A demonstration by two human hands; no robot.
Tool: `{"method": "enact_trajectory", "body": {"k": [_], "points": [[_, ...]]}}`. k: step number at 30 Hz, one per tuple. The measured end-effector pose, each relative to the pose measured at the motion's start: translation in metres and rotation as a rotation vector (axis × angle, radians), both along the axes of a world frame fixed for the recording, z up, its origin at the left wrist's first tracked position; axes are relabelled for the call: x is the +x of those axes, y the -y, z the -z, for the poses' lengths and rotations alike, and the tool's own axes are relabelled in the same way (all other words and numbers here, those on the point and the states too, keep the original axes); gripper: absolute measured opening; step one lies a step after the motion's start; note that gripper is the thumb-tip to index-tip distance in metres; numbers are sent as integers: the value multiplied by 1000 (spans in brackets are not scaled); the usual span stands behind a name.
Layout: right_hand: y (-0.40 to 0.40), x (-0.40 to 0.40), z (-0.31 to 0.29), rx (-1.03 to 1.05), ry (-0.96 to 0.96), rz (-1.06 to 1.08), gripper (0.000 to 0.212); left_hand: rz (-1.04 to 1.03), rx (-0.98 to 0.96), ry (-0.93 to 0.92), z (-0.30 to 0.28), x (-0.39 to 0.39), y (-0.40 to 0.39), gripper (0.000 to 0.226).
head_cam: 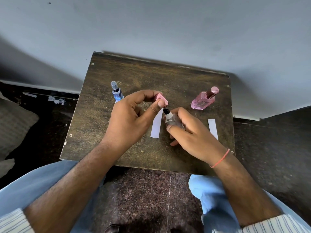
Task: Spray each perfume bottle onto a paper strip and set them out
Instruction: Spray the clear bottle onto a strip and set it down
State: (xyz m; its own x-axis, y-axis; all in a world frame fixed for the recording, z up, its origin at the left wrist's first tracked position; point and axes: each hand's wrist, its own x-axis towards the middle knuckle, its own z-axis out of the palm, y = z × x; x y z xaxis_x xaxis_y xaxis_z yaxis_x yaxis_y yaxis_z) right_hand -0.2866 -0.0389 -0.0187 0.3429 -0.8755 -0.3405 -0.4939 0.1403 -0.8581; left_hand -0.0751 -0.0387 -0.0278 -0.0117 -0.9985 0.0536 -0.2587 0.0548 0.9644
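My right hand (190, 132) grips a small clear bottle (171, 121) with a black spray nozzle, tilted toward the left, over the middle of the dark wooden table (101, 132). My left hand (131, 118) pinches its pink cap (162, 99) just above the nozzle, off the bottle. A white paper strip (156, 127) lies on the table between my hands. A second strip (212, 128) lies at the right, partly hidden by my right hand. A blue bottle (117, 92) with a clear cap stands at the back left. A pink bottle (204, 100) stands at the back right.
The small table stands against a grey wall (151, 31). Scraps of paper (56, 100) lie on the dark floor to the left. My knees in light blue trousers (207, 195) are below the table's near edge.
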Motion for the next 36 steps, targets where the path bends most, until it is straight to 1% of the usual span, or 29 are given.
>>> {"method": "enact_trajectory", "body": {"k": [4,8,13,17,20,23,24,26,29,31,33,36], "points": [[0,-7,2,-14,32,9,9,14,7,-48,-1,-4,2,13],[1,-12,5,-80,11,6,21,46,-15,20,0,-10,1,11],[1,-15,9,-193,8,24,27,84,-21,97,0,-13,0,10],[1,-15,10,-270,11,30,31,114,-22,82,4,-9,1,18],[1,-13,12,-304,-7,24,33,167,3,72,5,-6,0,15],[1,-10,12,-290,18,38,36,218,30,26,5,-4,1,16],[1,-8,11,-279,36,43,38,245,24,26,4,-3,1,19],[3,-6,10,-268,75,44,41,288,-1,47,4,0,1,32],[7,0,8,-249,164,62,39,272,13,41,5,7,-2,53],[9,4,8,-272,183,82,37,231,4,93,7,14,-5,55],[10,9,9,-307,176,93,35,198,-4,171,10,22,-8,52],[12,16,12,-307,201,152,33,152,-36,379,16,32,-13,49]]}}
